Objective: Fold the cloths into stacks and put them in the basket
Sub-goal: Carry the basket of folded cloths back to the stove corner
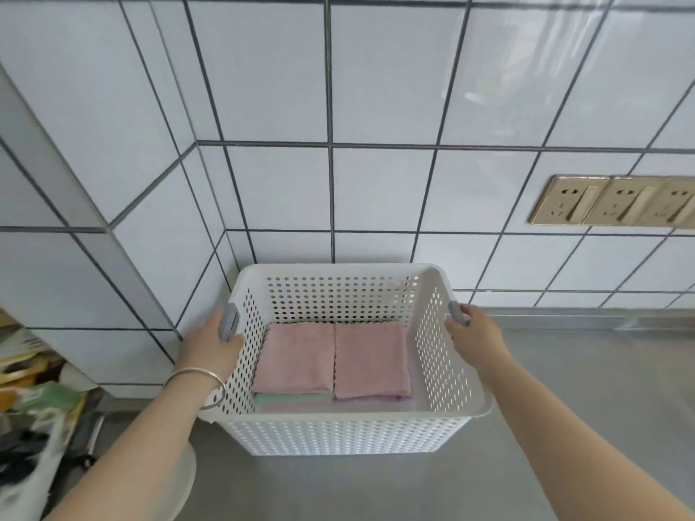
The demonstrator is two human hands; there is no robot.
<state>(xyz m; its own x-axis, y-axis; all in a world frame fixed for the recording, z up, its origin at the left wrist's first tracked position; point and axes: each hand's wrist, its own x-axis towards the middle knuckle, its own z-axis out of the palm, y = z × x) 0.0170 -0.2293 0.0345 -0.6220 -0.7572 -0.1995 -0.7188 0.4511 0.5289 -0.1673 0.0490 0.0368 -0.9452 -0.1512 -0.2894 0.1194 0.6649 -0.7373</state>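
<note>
A white perforated plastic basket stands on the grey counter near the tiled wall corner. Inside lie two folded stacks side by side: the left stack has a pink cloth on top with green layers under it, and the right stack has a pink cloth on top with a purple edge below. My left hand grips the grey handle on the basket's left side. My right hand grips the grey handle on the right side.
The grey counter stretches to the right and front of the basket. Gold wall sockets sit on the tiled wall at right. A cluttered bag and packets lie at the left edge, with a white round object under my left forearm.
</note>
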